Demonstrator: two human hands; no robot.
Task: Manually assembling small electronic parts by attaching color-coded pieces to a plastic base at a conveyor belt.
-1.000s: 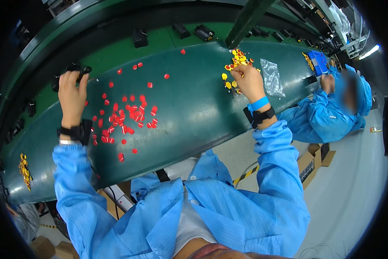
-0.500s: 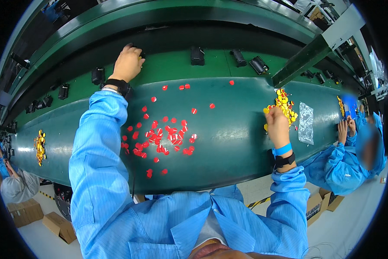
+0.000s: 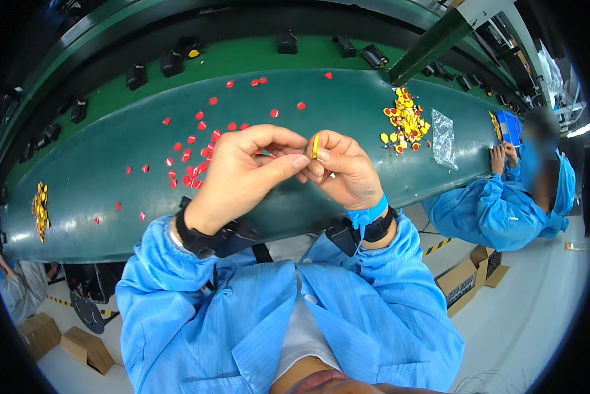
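Yellow piece [image 3: 315,146] is seen only from its edge, so its full shape I cannot tell; it is pinched upright between the thumb and fingers of the right hand [image 3: 347,167], above the green table [image 3: 354,108]. The left hand [image 3: 239,172] is just beside, thumb and forefinger bent toward each other; whether it grips something I cannot tell, because the fingers cover the place. Red pieces [image 3: 199,115] lie scattered on the table, some probably hidden behind the left hand. To the right are 1 pile [image 3: 408,128] of yellow and red pieces and 1 clear bag [image 3: 444,139] near it. Beyond the table stand black parts [image 3: 287,43], hard to make out toward the 2 sides. At far right, 1 co-worker [image 3: 495,213] in blue is partly blurred.
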